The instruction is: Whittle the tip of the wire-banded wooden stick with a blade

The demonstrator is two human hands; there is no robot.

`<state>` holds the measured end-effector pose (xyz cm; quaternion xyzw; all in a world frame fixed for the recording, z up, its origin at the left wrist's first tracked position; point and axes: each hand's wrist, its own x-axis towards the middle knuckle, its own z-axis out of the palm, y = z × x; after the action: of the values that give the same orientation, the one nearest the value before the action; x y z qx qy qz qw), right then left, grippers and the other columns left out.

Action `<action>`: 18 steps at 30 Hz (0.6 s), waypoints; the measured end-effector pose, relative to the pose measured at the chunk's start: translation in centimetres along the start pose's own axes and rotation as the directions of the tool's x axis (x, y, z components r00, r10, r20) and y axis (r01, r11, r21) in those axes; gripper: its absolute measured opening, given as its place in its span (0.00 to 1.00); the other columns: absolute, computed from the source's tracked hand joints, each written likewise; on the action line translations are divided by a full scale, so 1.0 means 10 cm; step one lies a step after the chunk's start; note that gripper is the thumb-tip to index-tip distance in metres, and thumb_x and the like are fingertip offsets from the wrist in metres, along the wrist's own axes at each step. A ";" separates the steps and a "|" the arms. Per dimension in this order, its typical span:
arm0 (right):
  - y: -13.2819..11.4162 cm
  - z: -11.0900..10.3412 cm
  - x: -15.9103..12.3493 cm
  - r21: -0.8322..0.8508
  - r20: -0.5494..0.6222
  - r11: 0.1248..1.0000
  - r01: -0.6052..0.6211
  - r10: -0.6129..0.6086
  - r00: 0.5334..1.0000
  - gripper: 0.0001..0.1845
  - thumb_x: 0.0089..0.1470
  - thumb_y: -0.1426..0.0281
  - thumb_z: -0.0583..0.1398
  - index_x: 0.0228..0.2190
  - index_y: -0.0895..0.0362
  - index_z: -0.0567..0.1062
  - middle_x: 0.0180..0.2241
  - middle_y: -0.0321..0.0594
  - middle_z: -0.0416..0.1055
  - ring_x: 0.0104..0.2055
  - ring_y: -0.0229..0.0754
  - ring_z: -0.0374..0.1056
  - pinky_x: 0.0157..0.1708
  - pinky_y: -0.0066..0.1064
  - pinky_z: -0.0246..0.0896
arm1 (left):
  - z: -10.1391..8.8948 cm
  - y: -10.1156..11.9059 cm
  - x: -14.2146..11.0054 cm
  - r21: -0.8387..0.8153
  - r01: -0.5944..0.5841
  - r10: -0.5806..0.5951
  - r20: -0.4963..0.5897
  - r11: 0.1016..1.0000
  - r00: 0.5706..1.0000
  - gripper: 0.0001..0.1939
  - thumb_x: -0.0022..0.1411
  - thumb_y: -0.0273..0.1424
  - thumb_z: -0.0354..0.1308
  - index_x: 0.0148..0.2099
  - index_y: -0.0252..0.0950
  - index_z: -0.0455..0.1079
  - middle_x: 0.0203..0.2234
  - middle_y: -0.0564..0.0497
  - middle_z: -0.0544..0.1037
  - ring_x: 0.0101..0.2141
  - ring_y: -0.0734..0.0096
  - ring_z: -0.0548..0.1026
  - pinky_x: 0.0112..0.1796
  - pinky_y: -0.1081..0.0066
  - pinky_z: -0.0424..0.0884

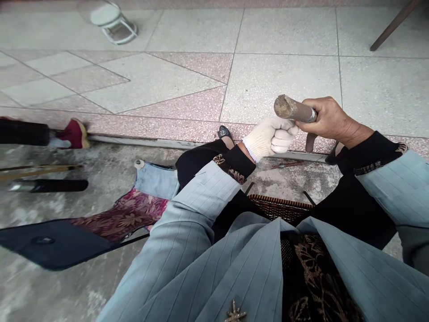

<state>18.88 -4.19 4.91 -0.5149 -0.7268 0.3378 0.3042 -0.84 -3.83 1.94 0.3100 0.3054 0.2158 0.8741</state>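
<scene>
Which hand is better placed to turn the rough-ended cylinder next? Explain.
Probably the right hand: bare, it grips the cylinder. The gloved left hand is curled near the rough end; whether it holds anything is unclear.

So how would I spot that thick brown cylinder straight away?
Find the tiled floor across the picture's top. Over its right half, the bare right hand grips the brown cylinder. Its rough end and shiny band set it apart from the white-gloved left hand.

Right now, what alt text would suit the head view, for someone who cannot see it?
A bare right hand grips a thick, rough-ended brown rod beside a curled, white-gloved left hand. Another person's red shoe shows at left.
</scene>
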 end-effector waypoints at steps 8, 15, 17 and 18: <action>-0.02 0.07 0.06 0.174 -0.086 0.946 -0.272 0.290 0.953 0.14 0.50 0.82 0.69 0.22 0.54 0.74 0.19 0.33 0.66 0.21 0.35 0.60 0.21 0.31 0.53 | -0.15 -0.05 0.15 0.206 -0.214 0.245 -0.136 0.955 0.960 0.07 0.69 0.32 0.59 0.36 0.37 0.73 0.20 0.60 0.63 0.17 0.80 0.61 0.21 0.76 0.63; 0.00 0.18 0.09 0.451 -0.145 0.821 -0.351 0.456 0.878 0.18 0.50 0.83 0.67 0.20 0.52 0.69 0.19 0.36 0.65 0.21 0.36 0.59 0.18 0.29 0.57 | -0.22 -0.21 0.21 0.950 -0.250 0.859 -0.035 0.188 0.511 0.09 0.72 0.34 0.65 0.53 0.40 0.78 0.53 0.43 0.85 0.56 0.59 0.82 0.62 0.59 0.75; -0.02 0.19 0.09 0.464 -0.139 0.809 -0.360 0.468 0.873 0.19 0.50 0.84 0.67 0.19 0.52 0.69 0.19 0.36 0.64 0.21 0.35 0.59 0.18 0.29 0.58 | -0.24 -0.23 0.23 0.988 -0.155 0.855 0.067 0.016 0.515 0.10 0.75 0.35 0.63 0.54 0.39 0.79 0.53 0.42 0.86 0.58 0.55 0.82 0.63 0.57 0.73; -0.04 0.20 0.09 0.468 -0.132 0.802 -0.371 0.478 0.868 0.20 0.50 0.85 0.66 0.19 0.52 0.68 0.19 0.36 0.64 0.21 0.35 0.59 0.18 0.29 0.58 | -0.26 -0.23 0.25 0.992 -0.119 0.850 0.106 -0.051 0.517 0.10 0.76 0.35 0.61 0.54 0.39 0.80 0.52 0.42 0.86 0.57 0.54 0.82 0.62 0.56 0.73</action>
<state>16.78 -3.76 4.16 -0.6234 -0.4566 0.4826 0.4123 -0.38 -3.00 -2.24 0.7811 0.4618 0.3810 0.1773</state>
